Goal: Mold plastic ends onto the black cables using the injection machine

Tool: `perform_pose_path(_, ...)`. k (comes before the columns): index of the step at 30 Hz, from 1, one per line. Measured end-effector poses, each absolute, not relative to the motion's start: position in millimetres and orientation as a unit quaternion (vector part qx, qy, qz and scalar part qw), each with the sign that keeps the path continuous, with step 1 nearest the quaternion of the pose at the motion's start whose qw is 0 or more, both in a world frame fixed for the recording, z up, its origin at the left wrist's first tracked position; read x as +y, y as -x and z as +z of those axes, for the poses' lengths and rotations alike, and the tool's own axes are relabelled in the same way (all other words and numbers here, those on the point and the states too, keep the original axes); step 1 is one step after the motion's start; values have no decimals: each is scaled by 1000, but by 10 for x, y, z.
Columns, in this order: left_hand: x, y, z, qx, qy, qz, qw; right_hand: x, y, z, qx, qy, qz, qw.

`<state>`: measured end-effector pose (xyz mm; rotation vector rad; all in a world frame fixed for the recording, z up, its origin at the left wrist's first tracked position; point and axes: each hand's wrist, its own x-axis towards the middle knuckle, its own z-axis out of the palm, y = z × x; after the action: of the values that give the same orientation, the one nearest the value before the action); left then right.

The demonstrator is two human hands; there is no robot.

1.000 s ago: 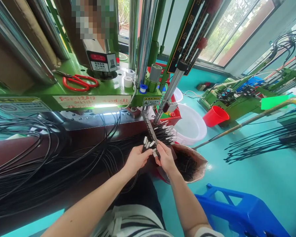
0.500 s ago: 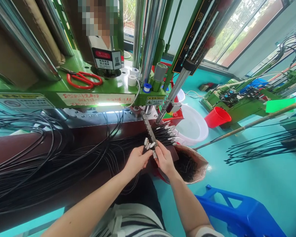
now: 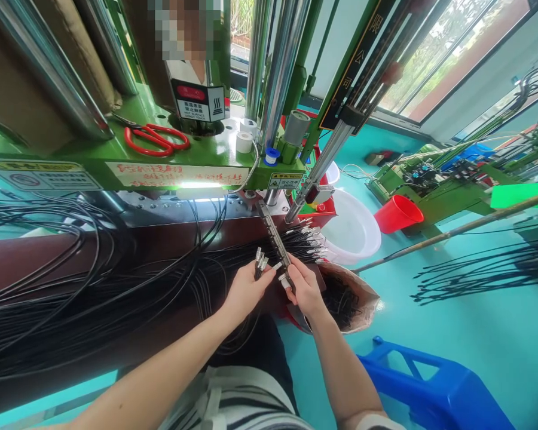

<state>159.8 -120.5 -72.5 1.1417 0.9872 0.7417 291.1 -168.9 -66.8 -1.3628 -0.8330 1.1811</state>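
My left hand point(image 3: 245, 291) is closed around several black cables whose silver connectors point(image 3: 260, 261) stick up above the thumb. Between its thumb tip and my right hand point(image 3: 303, 288) lies one more silver connector, close to the metal bar. The slotted metal bar point(image 3: 274, 236) runs from the machine's edge down to my right hand, which is closed on its near end. A small pale metal piece shows under the right fingers; its kind is unclear. Behind the bar lies a bundle of black cables point(image 3: 302, 243) with silver tips.
A green press point(image 3: 161, 170) stands ahead, with red-handled scissors point(image 3: 156, 140) on it. Many black cables point(image 3: 116, 298) cover the brown bench at left. At right are a sack of black scraps point(image 3: 363, 304), a white tub point(image 3: 354, 230), a red bucket point(image 3: 399, 214) and a blue stool point(image 3: 443, 382).
My left hand has drawn slightly left from the right hand, and its bunch of connectors has moved away from the bar. The right hand keeps hold of the bar's near end.
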Motion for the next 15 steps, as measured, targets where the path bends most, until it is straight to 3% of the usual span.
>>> perform_pose_path(15, -1218, -1555, -661, 447, -486, 342, 668, -1712, -2923, -652, -449, 603, 466, 466)
